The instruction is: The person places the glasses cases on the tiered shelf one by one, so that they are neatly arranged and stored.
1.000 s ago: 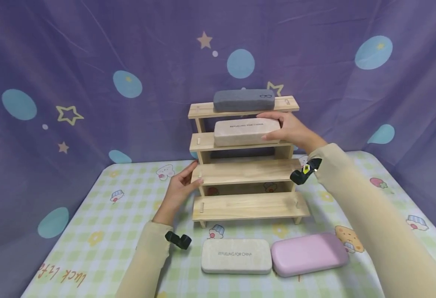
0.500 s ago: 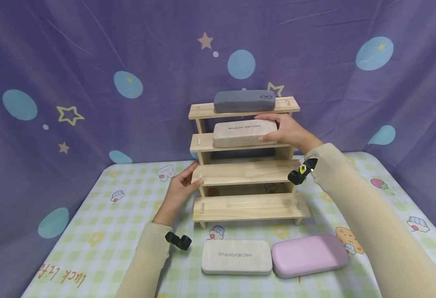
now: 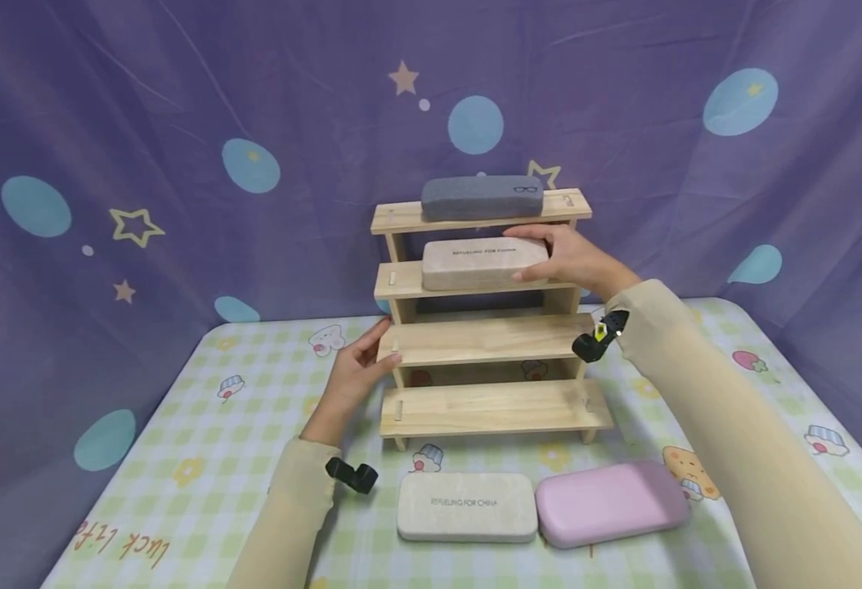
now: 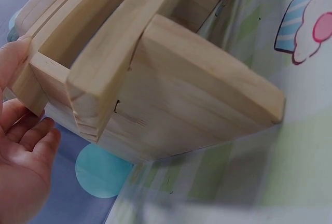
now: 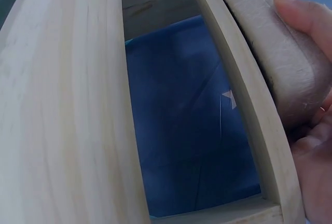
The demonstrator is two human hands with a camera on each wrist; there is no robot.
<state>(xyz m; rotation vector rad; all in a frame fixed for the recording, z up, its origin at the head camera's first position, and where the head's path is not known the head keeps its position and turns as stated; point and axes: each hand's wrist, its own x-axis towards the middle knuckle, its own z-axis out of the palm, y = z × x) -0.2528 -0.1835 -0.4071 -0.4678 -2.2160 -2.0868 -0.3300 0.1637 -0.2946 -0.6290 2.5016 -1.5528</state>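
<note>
A beige glasses case (image 3: 468, 266) with printed lettering lies lengthwise on the second shelf from the top of a wooden tiered stand (image 3: 490, 409). My right hand (image 3: 574, 260) grips its right end, thumb at the front and fingers behind; the right wrist view shows the thumb on the case (image 5: 277, 42) just above the shelf edge. My left hand (image 3: 353, 376) pinches the left end of the third shelf, thumb on top. In the left wrist view that thumb lies on a board's end, with the left hand's fingers (image 4: 39, 138) curled below it.
On the top shelf rests a grey-blue glasses case (image 3: 482, 199) with a small spectacles mark. Before the stand, a cream lettered case (image 3: 468, 519) and a pink case (image 3: 611, 503) lie side by side on the checked tablecloth (image 3: 203, 425). A purple curtain (image 3: 313, 98) hangs behind.
The beige case has shifted very slightly left on its shelf, the right hand moving with it, mostly in the first half second. The left hand keeps its place on the stand.
</note>
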